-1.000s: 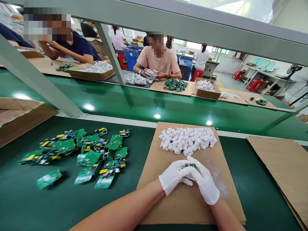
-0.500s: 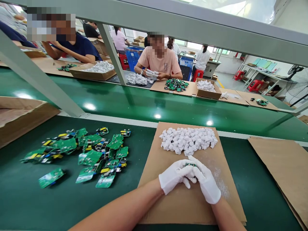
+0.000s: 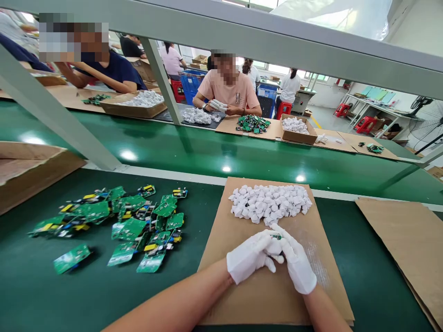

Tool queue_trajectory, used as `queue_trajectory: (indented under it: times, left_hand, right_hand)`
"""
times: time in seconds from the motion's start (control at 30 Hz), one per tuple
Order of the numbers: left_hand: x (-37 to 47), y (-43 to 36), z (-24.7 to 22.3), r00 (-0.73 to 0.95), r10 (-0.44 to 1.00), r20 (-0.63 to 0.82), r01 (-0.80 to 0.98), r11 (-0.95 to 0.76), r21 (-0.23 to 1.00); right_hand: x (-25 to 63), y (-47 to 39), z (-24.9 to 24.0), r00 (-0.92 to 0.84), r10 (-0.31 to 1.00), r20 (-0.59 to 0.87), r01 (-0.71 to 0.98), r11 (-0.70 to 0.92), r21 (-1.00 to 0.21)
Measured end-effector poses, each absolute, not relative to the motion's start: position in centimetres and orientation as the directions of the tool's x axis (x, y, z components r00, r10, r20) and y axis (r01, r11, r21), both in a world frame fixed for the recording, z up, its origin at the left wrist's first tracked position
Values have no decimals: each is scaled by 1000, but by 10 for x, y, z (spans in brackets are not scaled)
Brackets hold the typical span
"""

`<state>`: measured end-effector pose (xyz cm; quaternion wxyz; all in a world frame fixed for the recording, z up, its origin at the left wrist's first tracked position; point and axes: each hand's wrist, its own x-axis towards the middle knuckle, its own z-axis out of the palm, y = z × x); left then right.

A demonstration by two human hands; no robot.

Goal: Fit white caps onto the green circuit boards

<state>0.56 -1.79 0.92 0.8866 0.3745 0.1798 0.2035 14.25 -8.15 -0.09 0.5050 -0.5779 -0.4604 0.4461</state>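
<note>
Fingers (image 3: 288, 241) have shifted, covering more of the green board (image 3: 277, 237). Leftward, many circuit boards (image 3: 131, 228) lie loose, unhandled, on the worktop (image 3: 34, 290); then the left hand (image 3: 249, 256) and right hand (image 3: 298, 263) grasp that single board, mostly hidden, above cardboard (image 3: 259, 302). Beyond, white pieces (image 3: 272, 203) are heaped; whether any is finished is unclear.

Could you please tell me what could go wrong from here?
The green board is mostly hidden between the gloved left hand and right hand, so it might slip unnoticed.
The white pieces lie heaped just beyond the hands; a nudge could scatter them.
The circuit boards overlap in a loose pile, so lifting one could snag another.
</note>
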Motion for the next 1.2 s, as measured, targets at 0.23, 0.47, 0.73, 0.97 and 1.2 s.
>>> queue_trajectory:
  times: [0.23,0.47,0.73,0.97,1.2]
  left_hand:
    - [2,-19,12,881,455,-129,-235,659,714]
    - [3,-18,13,860,500,-104,-185,494,850]
    - [3,-16,18,857,503,-108,-171,477,862]
    - [2,-16,17,878,472,-85,-171,474,864]
    - [4,-16,14,861,491,-131,-152,496,855]
  right_hand:
    - [138,-83,0,170,984,-58,194,-91,-977]
    - [140,-83,-3,138,990,-30,208,-59,-976]
    - [142,-82,-4,119,988,-95,-106,-82,-991]
    - [137,-81,3,131,991,-30,40,-36,-999]
    - [140,-81,-1,121,992,-45,-15,-44,-999]
